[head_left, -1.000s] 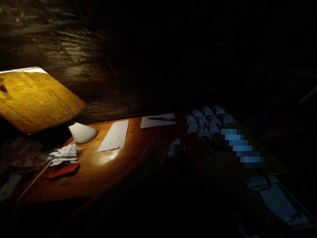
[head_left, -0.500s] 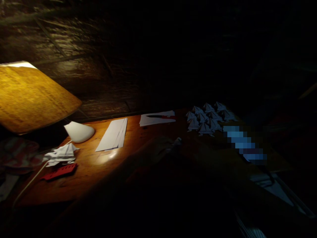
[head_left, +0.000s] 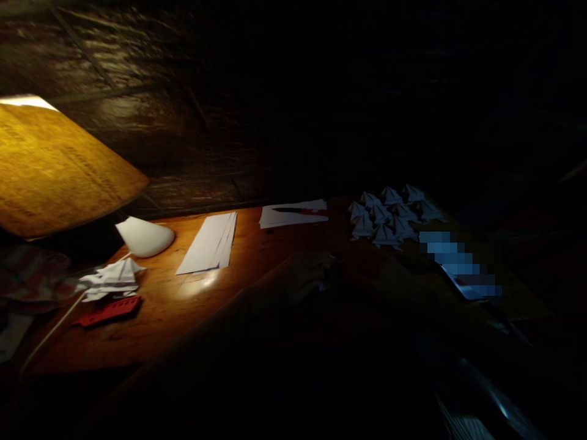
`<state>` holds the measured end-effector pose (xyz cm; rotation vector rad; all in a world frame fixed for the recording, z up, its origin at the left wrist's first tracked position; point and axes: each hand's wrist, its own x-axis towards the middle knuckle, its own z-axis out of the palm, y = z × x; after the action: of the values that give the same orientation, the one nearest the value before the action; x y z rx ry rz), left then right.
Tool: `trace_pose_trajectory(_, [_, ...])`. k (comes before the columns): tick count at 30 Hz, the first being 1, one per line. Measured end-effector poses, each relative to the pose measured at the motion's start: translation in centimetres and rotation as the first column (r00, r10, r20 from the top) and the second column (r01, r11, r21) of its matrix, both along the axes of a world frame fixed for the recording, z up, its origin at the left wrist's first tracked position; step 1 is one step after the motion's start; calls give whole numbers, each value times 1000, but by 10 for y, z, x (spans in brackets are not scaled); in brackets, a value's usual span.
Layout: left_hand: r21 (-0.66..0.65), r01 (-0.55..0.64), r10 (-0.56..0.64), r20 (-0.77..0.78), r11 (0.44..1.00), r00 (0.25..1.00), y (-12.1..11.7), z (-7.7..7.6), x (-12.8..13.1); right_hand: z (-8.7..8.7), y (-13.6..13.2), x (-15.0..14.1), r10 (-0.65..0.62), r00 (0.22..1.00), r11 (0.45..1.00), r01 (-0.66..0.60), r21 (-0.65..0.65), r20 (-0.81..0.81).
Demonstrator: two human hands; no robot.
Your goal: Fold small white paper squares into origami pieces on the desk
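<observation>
The scene is very dark. My left forearm crosses the wooden table from the lower left. My left hand lies in shadow near the table's middle, fingers curled round a small folded paper that barely shows. My right hand is lost in the darkness to the right of that paper. Several folded paper figures lie in a cluster at the far right of the table. A stack of white paper strips lies in the lamplight, left of my hand.
A white sheet with a dark, red-handled tool on it lies at the table's back edge. A white cone, crumpled folded papers and a red flat object sit at the left. A lit yellow panel hangs over the left edge.
The view has shifted slightly, so everything sits a little higher in the picture. My left hand with the small paper has slipped into deeper shadow; the paper showed brightly a second ago.
</observation>
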<state>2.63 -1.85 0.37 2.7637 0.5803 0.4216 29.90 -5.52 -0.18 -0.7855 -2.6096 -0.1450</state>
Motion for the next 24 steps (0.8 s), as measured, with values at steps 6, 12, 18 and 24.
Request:
trace_pose_trajectory(6, [-74,-9,4,-66,997,998,-1,-9,0,5,0,-9,-63,997,997,61,-50,-36])
trace_pose_trajectory(12, [-119,60,-65,-42,991,997,3,-10,-4,-2,10,-11,-101,993,991,94,-99,-67])
trace_pose_trajectory(18, [-14,101,-102,-138,995,985,3,-12,-4,-9,15,-12,-149,973,966,106,-235,-177])
trace_pose_trajectory(24, [3,74,-74,-51,997,996,1,-17,-5,-16,26,-18,-252,937,930,166,-328,-242])
